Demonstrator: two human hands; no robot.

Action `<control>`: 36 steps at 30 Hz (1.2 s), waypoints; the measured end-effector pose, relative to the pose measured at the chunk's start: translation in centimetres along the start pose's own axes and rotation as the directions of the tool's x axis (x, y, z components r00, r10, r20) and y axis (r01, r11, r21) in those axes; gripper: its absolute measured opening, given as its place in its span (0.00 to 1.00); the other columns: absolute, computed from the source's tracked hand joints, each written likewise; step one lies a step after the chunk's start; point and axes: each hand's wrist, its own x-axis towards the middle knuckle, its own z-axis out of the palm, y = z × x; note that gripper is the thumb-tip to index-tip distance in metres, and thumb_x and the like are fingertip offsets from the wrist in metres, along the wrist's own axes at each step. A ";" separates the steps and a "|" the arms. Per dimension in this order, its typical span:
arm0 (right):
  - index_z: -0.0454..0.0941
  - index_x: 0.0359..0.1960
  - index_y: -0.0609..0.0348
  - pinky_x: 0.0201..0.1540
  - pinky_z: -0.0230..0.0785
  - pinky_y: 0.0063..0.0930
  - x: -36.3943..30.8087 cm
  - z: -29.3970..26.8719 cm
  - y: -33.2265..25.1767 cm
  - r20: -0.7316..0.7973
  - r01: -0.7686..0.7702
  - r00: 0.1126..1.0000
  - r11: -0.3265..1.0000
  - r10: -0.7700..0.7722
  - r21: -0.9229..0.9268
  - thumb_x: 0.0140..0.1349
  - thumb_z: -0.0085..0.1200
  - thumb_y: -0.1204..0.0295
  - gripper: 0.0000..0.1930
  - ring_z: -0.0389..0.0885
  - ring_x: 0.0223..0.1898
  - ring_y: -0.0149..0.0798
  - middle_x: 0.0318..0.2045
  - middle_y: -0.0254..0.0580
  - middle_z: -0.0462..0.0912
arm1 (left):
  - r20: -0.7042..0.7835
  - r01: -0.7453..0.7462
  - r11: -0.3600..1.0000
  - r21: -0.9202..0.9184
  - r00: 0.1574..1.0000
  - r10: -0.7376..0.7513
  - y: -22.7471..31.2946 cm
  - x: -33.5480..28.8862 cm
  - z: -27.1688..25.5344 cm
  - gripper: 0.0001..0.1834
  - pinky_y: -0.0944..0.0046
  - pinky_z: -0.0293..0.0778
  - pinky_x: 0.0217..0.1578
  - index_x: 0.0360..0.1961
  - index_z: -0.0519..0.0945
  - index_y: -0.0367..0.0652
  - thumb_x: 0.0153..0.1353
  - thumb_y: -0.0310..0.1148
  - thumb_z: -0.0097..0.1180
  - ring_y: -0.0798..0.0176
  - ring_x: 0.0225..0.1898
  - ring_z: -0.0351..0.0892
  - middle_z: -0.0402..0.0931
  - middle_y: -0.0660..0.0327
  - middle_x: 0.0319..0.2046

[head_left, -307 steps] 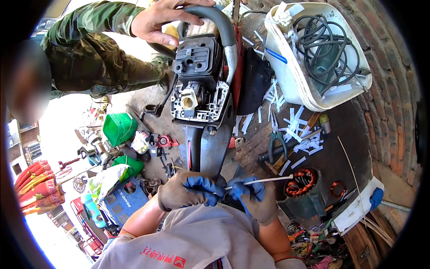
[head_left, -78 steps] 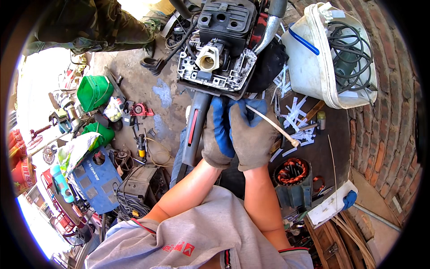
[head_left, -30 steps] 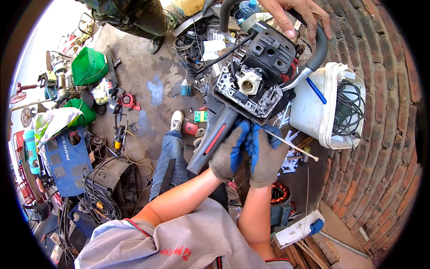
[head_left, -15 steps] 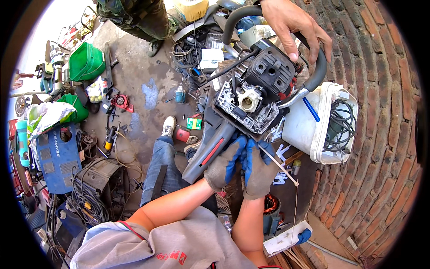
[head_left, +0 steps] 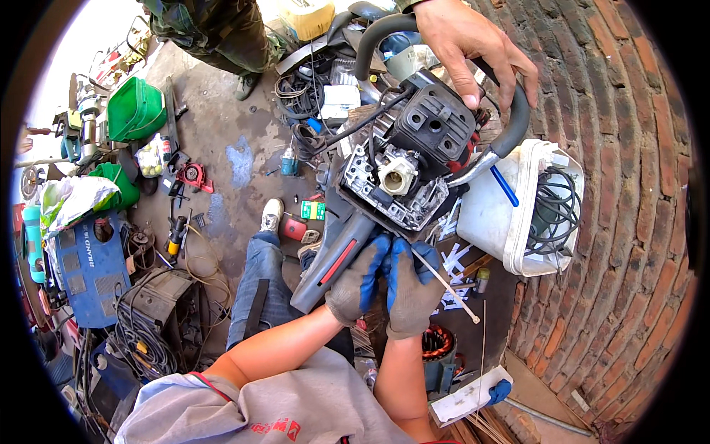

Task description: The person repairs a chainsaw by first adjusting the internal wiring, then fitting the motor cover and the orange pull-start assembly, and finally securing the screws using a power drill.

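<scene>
A partly stripped chainsaw-like machine (head_left: 436, 126) stands tilted before me, its engine and pale intake fitting (head_left: 396, 177) exposed. Its grey rear handle (head_left: 329, 263) with a red stripe slopes toward my left side. Both my hands wear grey-and-blue gloves and meet just under the near edge of the machine. My left hand (head_left: 359, 285) is closed beside the rear handle; its fingertips and anything in them are hidden. In my right hand (head_left: 411, 292), also closed, is a thin pale rod (head_left: 451, 290) with a small knob at its outer end. Another person's bare hand (head_left: 477, 48) grips the curved front handle (head_left: 521, 118).
A white bucket (head_left: 488, 222) holding black cable stands right, by the brick wall (head_left: 592, 311). Small white strips and a copper-wound motor part (head_left: 438, 342) lie below it. Left are green buckets (head_left: 137, 109), a blue machine case (head_left: 92, 270) and coiled cables (head_left: 144, 340).
The rod's knobbed end has dipped a little, so the rod slants more steeply. Both gloved hands stay together under the machine. The whole view has shifted slightly.
</scene>
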 end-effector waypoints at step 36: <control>0.77 0.40 0.69 0.25 0.68 0.19 -1.0 -0.8 -1.7 -0.143 0.100 0.986 0.990 -0.086 0.096 0.65 0.53 0.76 0.07 0.79 0.25 0.29 0.28 0.43 0.82 | 0.017 -0.243 0.955 0.171 0.970 0.244 -1.3 1.3 -2.3 0.12 0.70 0.69 0.36 0.47 0.77 0.43 0.70 0.38 0.53 0.72 0.32 0.72 0.75 0.67 0.34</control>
